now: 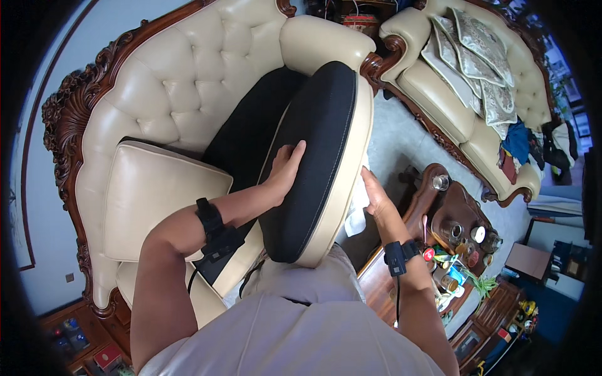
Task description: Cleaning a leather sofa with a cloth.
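Observation:
A sofa seat cushion (312, 141) is tipped up on its edge before me, its black fabric underside facing left and its cream leather border to the right. Against the black underside lies my left hand (283, 173), thumb raised, steadying the cushion. My right hand (375, 193) is at the opposite face, with a white cloth (356, 214) under it; its fingertips are hidden behind the cushion. The cushion's lower end rests near my lap. Behind it, the sofa (183, 89) shows its black seat base (254, 113). Another cream cushion (164, 199) leans against the tufted backrest.
A carved wooden coffee table (376, 282) stands to my right, crowded with glass jars, cups and small packs. Across the grey floor (400, 122), a second sofa (437, 103) holds several patterned pillows (484, 47) and a heap of clothes (517, 145).

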Motion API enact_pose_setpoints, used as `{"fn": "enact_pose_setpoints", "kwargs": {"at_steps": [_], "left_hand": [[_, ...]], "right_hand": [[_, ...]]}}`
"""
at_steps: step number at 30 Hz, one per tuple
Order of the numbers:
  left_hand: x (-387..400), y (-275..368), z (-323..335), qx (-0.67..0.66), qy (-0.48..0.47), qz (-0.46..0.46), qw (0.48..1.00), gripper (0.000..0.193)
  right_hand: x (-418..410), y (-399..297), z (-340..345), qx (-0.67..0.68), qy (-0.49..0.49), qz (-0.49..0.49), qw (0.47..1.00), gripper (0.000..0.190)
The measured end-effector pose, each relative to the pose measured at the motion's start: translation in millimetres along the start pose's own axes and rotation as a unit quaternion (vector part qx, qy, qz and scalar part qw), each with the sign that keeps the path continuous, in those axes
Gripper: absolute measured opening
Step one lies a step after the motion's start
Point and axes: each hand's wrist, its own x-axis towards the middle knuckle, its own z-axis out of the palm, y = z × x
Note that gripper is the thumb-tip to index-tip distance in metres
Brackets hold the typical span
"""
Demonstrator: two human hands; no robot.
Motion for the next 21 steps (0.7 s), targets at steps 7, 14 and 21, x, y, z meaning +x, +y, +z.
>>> {"fn": "enact_pose_setpoints", "kwargs": {"at_steps": [7, 14, 21], "left_hand": [[8, 31, 22, -0.052, -0.080, -0.014, 0.995, 0.074], [47, 60, -14, -0.035, -0.145, 0.005, 0.989, 0.069], [71, 123, -107, 0.112, -0.072, -0.029, 0.991, 0.079]], "right_hand": [[-19, -23, -19, -0.059, 0.062, -0.034, 0.996, 0.076], [-7, -54, 27, -0.075, 0.079, -0.096, 0.989, 0.085], [68, -87, 89, -0.211, -0.030, -0.123, 0.969, 0.102]]}}
